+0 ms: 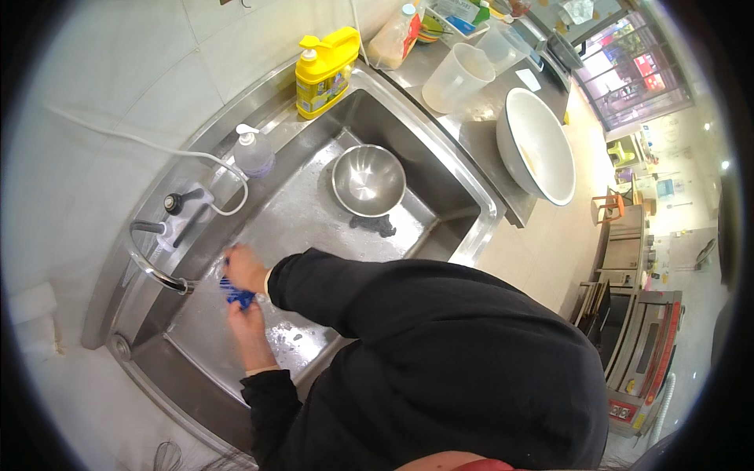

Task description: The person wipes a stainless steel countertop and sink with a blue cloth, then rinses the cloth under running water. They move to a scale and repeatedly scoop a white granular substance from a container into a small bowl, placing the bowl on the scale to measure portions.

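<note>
Water runs from the curved metal faucet [154, 268] over a blue cloth [240, 297] in the stainless steel sink [283, 218]. My left hand [248, 329] grips the lower end of the cloth. At its upper end, my right hand [244, 268] is blurred, with its fingers closed around the fabric. Both hands are close together beside the stream, in black sleeves. A round stainless steel bowl [369, 181] sits in the sink beyond my hands, and a dark wet rag or scrubber [374, 225] lies beside it.
A clear pump bottle [254, 154] and a yellow jug [325, 76] stand on the sink's back ledge. The steel counter beyond holds a large white basin [536, 147], a plastic pitcher [458, 78] and other containers. A white hose [147, 143] runs to the faucet fitting.
</note>
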The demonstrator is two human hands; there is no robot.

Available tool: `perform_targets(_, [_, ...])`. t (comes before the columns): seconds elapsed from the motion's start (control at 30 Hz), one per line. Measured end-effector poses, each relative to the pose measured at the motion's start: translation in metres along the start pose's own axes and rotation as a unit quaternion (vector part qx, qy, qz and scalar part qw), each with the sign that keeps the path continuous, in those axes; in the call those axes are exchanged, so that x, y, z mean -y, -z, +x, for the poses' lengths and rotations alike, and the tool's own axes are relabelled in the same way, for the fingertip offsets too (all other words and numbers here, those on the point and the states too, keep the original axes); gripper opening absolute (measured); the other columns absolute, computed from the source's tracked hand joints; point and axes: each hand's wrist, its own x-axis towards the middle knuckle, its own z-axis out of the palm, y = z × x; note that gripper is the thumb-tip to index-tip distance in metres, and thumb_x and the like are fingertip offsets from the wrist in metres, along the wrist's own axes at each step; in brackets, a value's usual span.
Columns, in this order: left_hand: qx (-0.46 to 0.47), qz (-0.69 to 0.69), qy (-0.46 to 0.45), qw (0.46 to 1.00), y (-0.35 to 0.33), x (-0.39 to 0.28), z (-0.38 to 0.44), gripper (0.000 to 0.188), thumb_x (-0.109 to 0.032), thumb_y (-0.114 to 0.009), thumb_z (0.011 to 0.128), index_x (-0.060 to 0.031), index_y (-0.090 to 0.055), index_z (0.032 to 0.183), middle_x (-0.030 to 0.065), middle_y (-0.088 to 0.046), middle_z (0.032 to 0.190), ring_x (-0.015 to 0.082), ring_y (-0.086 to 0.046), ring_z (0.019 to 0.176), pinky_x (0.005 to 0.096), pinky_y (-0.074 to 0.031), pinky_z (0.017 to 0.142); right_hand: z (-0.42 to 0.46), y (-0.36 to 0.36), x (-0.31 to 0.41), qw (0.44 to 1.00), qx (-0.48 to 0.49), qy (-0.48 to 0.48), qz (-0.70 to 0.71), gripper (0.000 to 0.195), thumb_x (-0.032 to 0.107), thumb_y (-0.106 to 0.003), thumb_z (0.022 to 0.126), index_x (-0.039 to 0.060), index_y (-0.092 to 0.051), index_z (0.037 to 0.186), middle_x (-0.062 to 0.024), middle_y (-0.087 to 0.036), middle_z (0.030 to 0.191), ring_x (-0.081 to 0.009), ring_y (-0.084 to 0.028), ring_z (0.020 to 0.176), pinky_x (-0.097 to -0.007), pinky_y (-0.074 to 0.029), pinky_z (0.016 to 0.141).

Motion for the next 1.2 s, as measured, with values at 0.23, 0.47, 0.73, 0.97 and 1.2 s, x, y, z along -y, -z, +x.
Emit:
perform_targets(0.23, [0.268, -0.036, 0.044, 0.962, -0.017, -0.011, -0.004, 0.039, -0.031, -0.046, 0.089, -0.0085, -0.05, 0.12, 0.0127, -0.051, 0.124, 0.027, -0.047, 0.116, 0.0415, -0.042, 0.095, -0.076, -0.009, 0.038, 0.964, -0.102, 0.227, -0.097, 0.022, 0.019, -0.059, 0.071, 0.0046, -0.061, 0.087, -0.0219, -0.055, 0.097, -0.0399, -0.052, 0.084, -0.047, -0.043, 0.078])
perform_targets(0.47, [-0.07, -0.034, -0.002, 0.997, -0.036, 0.02, -0.018, 0.05, -0.039, -0.043, 0.089, -0.0021, -0.048, 0.122, 0.0114, -0.052, 0.124, 0.0261, -0.047, 0.118, 0.0423, -0.037, 0.099, -0.001, 0.001, -0.01, 0.987, -0.134, -0.032, 0.083, 0.021, 0.021, -0.053, 0.082, 0.0042, -0.06, 0.092, -0.0237, -0.057, 0.094, -0.0405, -0.056, 0.087, -0.0454, -0.046, 0.077])
perform_targets(0.73, [-0.07, -0.122, 0.035, 0.989, -0.072, 0.001, -0.014, 0.059, -0.059, -0.037, 0.089, -0.007, -0.054, 0.111, 0.011, -0.059, 0.11, 0.028, -0.055, 0.103, 0.043, -0.042, 0.093, -0.048, 0.027, 0.009, 0.969, -0.023, 0.244, -0.02, 0.035, 0.033, -0.063, 0.078, 0.0056, -0.062, 0.099, -0.0242, -0.053, 0.115, -0.0412, -0.049, 0.105, -0.045, -0.037, 0.096])
perform_targets(0.97, [-0.06, -0.137, 0.031, 0.988, -0.048, 0.021, 0.007, 0.033, -0.035, -0.038, 0.093, -0.0072, -0.056, 0.093, 0.0098, -0.061, 0.09, 0.025, -0.06, 0.083, 0.0394, -0.049, 0.075, -0.038, 0.023, 0.008, 0.977, 0.01, 0.209, -0.042, 0.028, 0.024, -0.064, 0.074, -0.0008, -0.063, 0.087, -0.0228, -0.06, 0.094, -0.0409, -0.056, 0.089, -0.0444, -0.045, 0.08])
perform_targets(1.2, [-0.2, 0.022, 0.045, 0.978, -0.03, 0.011, 0.021, 0.038, -0.036, -0.033, 0.094, -0.0061, -0.054, 0.106, 0.0129, -0.06, 0.102, 0.0274, -0.06, 0.092, 0.0442, -0.049, 0.08, -0.016, 0.016, 0.003, 0.986, 0.141, -0.017, 0.085, 0.03, 0.029, -0.064, 0.076, 0.0006, -0.065, 0.085, -0.022, -0.063, 0.087, -0.0356, -0.061, 0.079, -0.0405, -0.048, 0.071])
